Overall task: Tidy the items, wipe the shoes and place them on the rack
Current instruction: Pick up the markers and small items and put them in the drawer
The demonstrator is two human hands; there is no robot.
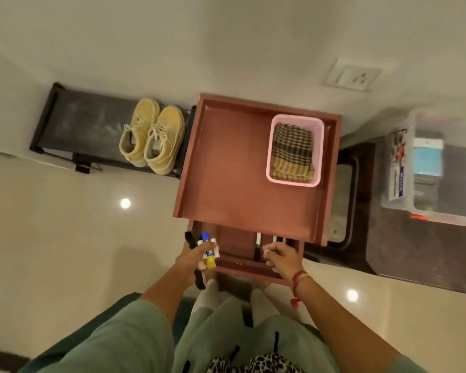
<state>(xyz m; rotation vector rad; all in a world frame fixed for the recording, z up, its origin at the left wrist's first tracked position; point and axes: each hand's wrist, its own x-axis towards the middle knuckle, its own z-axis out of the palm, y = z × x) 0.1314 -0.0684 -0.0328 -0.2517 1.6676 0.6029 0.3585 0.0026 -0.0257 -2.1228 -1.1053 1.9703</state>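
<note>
A pair of yellow lace-up shoes point(152, 135) stands on the black rack point(86, 122) against the wall. Right of the rack is a reddish-brown side table point(226, 168) with its drawer point(242, 265) pulled out. A pink basket point(295, 181) holding a folded checked cloth point(292, 152) sits on the table top's back right. My left hand point(194, 258) grips a bundle of small items point(209, 254) at the drawer's left edge: a yellow-and-blue stick, a black piece and something white. My right hand point(279, 255) rests with curled fingers in the drawer, over some pens point(258, 243).
A clear plastic storage box point(425, 168) with papers stands on a dark mat at the right. A wall socket point(353, 76) is above the table. The pale floor is glossy with light reflections. My legs in green fabric fill the bottom of the view.
</note>
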